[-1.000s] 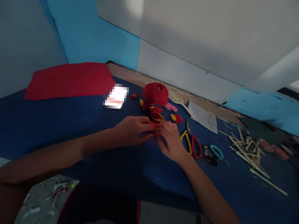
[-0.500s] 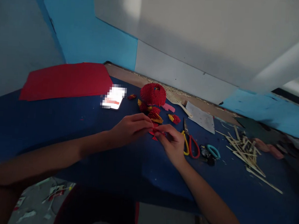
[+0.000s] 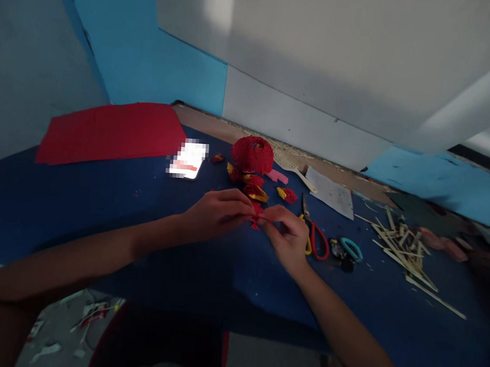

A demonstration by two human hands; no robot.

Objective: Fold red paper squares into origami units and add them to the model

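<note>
Fingertips of my left hand and my right hand meet over the blue table, pinching a small red paper piece between them. Its exact shape is mostly hidden by the fingers. Just beyond the hands lie red and yellow folded paper parts. Behind those stands a round red folded-paper form. Another red and yellow part rests to the right, near a pink piece.
Scissors with red and yellow handles lie right of my hands, beside a teal-handled tool. Thin sticks are piled farther right. At left are a lit phone and red sheets. A white paper lies behind the scissors.
My right hand has shifted slightly to the right and the fingertips have drawn closer around the red paper. The whole view has moved a little.
</note>
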